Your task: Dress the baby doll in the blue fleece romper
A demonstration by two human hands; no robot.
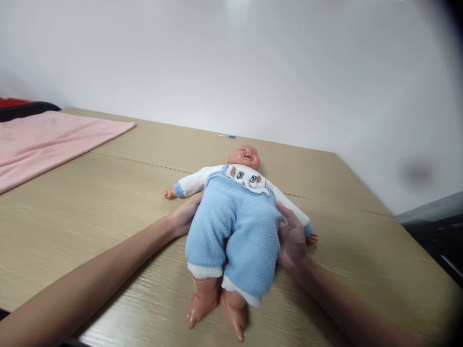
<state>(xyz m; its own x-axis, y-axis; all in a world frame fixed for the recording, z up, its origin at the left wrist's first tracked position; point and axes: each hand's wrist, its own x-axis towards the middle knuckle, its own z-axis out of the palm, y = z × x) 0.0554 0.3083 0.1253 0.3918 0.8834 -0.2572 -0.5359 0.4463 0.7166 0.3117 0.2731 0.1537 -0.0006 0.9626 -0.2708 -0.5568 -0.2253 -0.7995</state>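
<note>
A baby doll (235,226) in a light blue and white fleece suit lies on its back on the wooden table (90,212), head away from me, bare feet toward me. My left hand (186,214) is pressed against the doll's side under its outstretched arm, fingers tucked beneath the body. My right hand (291,238) cups the opposite side of the torso, fingers curled onto the blue fleece. Both hands grip the doll at the waist.
A pink cloth (43,142) is spread over the far left of the table. A small pen (226,136) lies near the back edge by the white wall. A dark chair back (25,110) shows behind the cloth. The table's right edge (427,241) drops off to a dark floor.
</note>
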